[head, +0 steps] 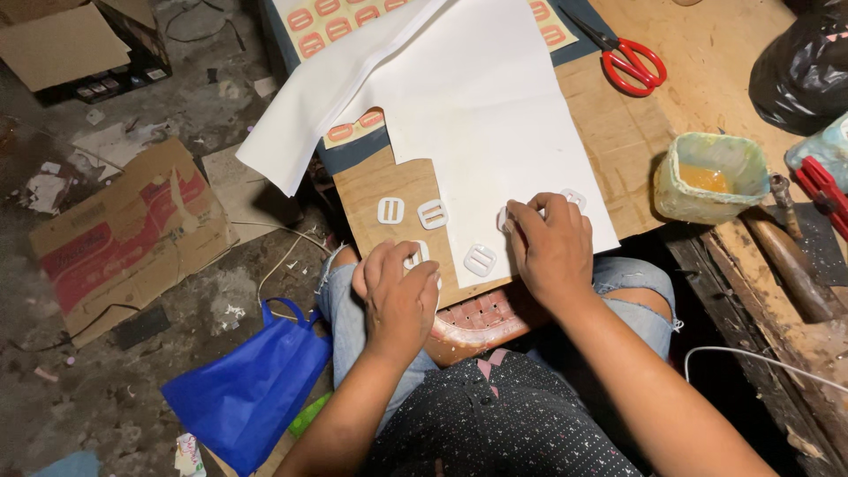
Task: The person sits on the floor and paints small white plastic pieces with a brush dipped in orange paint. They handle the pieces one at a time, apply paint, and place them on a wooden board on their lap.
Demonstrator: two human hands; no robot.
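A wooden board [389, 181] rests across my lap with a large white sheet [495, 115] lying over it. Several small white plastic buckles lie near the board's front edge: one [390, 210] on bare wood, one [433, 214] at the sheet's edge, one [480, 260] on the sheet. My left hand [399, 296] presses on a buckle [415, 257] at the board's near edge. My right hand [552, 247] rests fingers-down on the sheet, pinching another white buckle [504, 218]; one more buckle [574, 198] peeks out beyond its knuckles.
Red-handled scissors [629, 60] lie at the back of the wooden bench. A pale plastic cup of yellow glue [711, 175] stands right of the board, a hammer [795, 256] beside it. A blue bag [252, 389] and cardboard [124, 234] lie on the floor at left.
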